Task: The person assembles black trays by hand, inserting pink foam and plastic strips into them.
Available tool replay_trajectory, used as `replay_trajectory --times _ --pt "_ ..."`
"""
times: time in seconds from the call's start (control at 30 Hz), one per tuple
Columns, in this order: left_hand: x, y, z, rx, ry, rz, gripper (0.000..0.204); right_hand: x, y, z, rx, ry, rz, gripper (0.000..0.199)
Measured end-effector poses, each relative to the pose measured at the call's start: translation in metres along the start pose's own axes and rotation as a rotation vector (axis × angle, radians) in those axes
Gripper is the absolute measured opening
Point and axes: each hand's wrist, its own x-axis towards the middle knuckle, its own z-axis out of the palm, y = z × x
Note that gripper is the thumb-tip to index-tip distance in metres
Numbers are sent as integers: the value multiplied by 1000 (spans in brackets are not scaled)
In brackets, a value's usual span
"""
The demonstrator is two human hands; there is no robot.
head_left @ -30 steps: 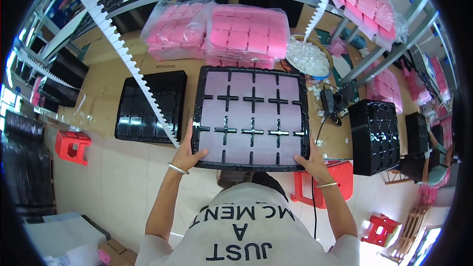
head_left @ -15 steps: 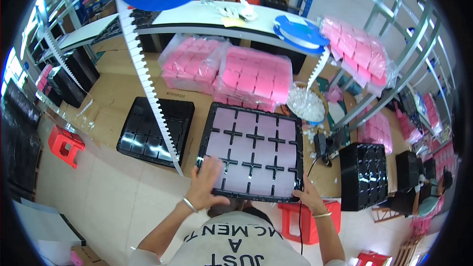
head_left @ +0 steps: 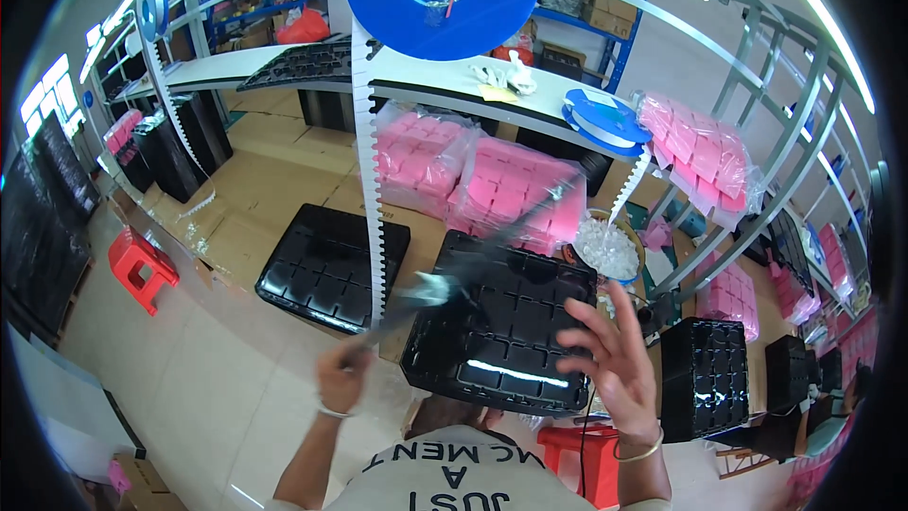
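My left hand (head_left: 342, 380) grips one edge of a thin black tray (head_left: 456, 274), which is tilted up nearly edge-on and smeared by motion. Below and to its right lies a glossy black moulded tray (head_left: 506, 326) with cross-shaped ridges, face up on the bench. Over that tray's right edge hovers my right hand (head_left: 619, 374), fingers spread, holding nothing. Another glossy black tray (head_left: 326, 260) rests on the bench to the left. Whether anything sits inside the lifted tray cannot be seen.
A white toothed strip (head_left: 367, 180) hangs from a blue reel (head_left: 378, 0) close to the left tray. Wrapped pink foam packs (head_left: 520, 185) and a bowl of white pieces (head_left: 607, 248) stand behind. Stacked black trays (head_left: 705, 374) are at right, a red stool (head_left: 142, 265) at left.
The tray with lilac sheets no longer lies flat before me; a tray is now tilted up in my left hand, exposing a black tray beneath. My right hand has let go and risen.
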Motion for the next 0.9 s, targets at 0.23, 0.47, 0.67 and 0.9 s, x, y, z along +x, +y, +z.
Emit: replay_trajectory --times 0.23,0.47,0.67,0.9 --pt "-52 -108 -162 -604 523 -52 55 -14 127 -48 -433 15 229 36" --pt "8 -210 -116 -919 833 -533 45 -28 177 -21 -841 -206 87 28" --pt "65 -288 -20 -951 984 -707 34 -31 184 -5 -843 -244 -3 27" --pt "98 -272 28 308 700 -1063 79 -55 197 -49 -858 -60 126 27"
